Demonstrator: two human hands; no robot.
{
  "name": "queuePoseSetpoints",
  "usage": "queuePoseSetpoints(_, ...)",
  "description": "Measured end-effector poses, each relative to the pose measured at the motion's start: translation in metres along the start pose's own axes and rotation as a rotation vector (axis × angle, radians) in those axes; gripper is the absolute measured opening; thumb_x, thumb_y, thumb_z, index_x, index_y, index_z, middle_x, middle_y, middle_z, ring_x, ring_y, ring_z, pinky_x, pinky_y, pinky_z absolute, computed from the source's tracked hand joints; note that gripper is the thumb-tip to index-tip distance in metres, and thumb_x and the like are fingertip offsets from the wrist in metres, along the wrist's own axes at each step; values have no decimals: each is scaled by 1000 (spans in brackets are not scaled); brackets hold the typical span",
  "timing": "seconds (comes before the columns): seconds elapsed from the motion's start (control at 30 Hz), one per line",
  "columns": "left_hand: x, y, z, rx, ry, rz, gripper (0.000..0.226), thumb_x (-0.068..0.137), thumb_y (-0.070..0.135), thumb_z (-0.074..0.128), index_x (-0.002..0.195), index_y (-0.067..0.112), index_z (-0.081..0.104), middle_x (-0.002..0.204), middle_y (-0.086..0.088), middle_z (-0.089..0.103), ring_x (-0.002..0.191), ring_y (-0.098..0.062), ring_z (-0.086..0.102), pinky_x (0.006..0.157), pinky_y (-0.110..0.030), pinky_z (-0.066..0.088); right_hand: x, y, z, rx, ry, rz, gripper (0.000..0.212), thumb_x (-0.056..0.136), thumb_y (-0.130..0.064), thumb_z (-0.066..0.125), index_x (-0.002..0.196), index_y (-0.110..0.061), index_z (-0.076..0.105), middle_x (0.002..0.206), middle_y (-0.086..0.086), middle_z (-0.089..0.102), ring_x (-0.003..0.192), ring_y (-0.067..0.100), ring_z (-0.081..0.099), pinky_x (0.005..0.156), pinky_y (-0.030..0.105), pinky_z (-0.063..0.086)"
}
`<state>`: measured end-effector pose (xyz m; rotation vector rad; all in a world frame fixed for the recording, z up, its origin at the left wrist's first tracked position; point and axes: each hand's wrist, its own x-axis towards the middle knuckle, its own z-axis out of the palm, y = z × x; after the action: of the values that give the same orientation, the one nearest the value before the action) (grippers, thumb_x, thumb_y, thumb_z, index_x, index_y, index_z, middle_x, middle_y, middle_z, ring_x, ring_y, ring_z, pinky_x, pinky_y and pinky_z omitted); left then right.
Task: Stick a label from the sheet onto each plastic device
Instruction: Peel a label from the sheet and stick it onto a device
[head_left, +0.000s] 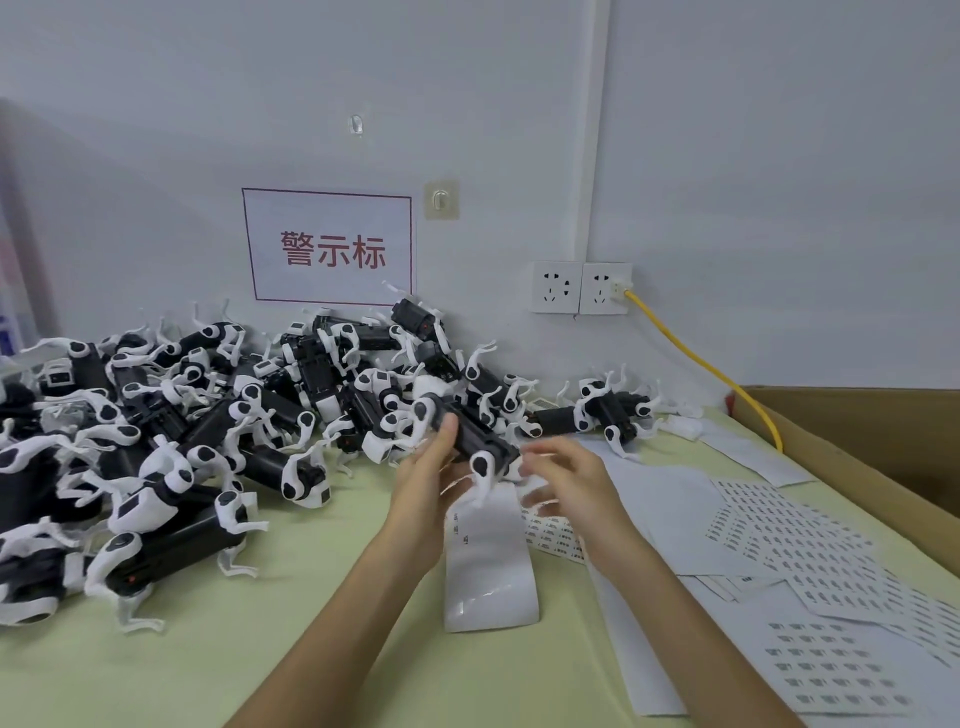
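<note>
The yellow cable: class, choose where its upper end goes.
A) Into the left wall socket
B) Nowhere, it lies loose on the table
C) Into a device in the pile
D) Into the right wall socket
D: the yellow cable rises from beside the cardboard box to a plug in the right wall socket, while the left wall socket has nothing plugged into it.

Motion blur on right hand (566, 483); label sheets (789, 540) with illegibly small print; device pile (156, 415) cropped at left.
</note>
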<state>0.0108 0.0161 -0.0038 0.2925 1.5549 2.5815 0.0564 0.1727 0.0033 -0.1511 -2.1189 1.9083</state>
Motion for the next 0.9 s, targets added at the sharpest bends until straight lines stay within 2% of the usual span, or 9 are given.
queuePoseSetpoints(0.1,6,2,-9,-56,115,-89,27,93,48,65,92,22,68,73,9,66,57,-5,59,61,-21,45,2,13,-2,-507,22,-3,14,88,-33,68,101,-29,63,87,-2,68,68,13,64,69,29,50)
queuePoseSetpoints(0.17,7,2,-14,-101,158,-150,31,93,52,64,89,21,69,69,9,67,53,-5,62,51,-19,47,0,18,0,-606,-57,65,27,85,-40,68,108,-30,59,89,-4,66,69,14,63,65,27,49)
queuePoseSetpoints(0.27,7,0,-14,-168,191,-216,35,92,53,65,83,19,66,59,9,65,47,-5,63,42,-16,44,-1,21,7,-480,-154,120,31,81,-27,74,109,-28,61,89,-1,64,65,11,60,57,21,44)
queuePoseSetpoints(0.4,9,0,-14,-278,151,-216,40,90,54,66,78,16,59,61,4,57,43,-10,53,43,-20,41,-2,16,8,-330,-89,-20,26,83,-5,72,97,-27,69,78,0,64,62,12,56,57,21,47)
queuePoseSetpoints(0.47,10,5,-16,-345,109,-173,44,81,57,68,81,14,60,63,-1,55,47,-12,51,53,-24,38,-1,9,5,-270,6,-150,26,85,-3,72,92,-28,72,90,-4,70,73,9,63,65,17,49)
queuePoseSetpoints(0.53,10,11,-20,-371,68,-126,49,71,62,70,83,15,69,68,-1,66,57,-12,63,68,-27,42,1,3,-1,-169,98,-268,27,86,-3,71,87,-30,73,91,-13,71,81,8,66,72,20,51)
queuePoseSetpoints(0.67,8,17,-22,-433,-137,-63,47,83,63,65,91,19,81,99,-2,77,85,-17,75,102,-43,46,4,0,-8,-12,224,-352,28,88,-6,71,81,-32,74,76,-20,68,63,4,57,60,13,46)
queuePoseSetpoints(0.77,3,16,-16,-496,-255,-63,49,94,57,61,109,14,78,108,-7,74,99,-25,72,102,-50,49,3,0,-8,-15,212,-365,27,88,-4,70,81,-30,74,75,-21,67,62,2,56,61,13,45)
queuePoseSetpoints(0.9,-2,14,-11,-463,-252,-52,49,94,54,58,102,11,80,102,-8,73,95,-24,72,96,-37,40,2,3,-2,-203,187,-384,16,85,-12,75,87,-27,72,88,-13,68,66,6,57,63,13,42)
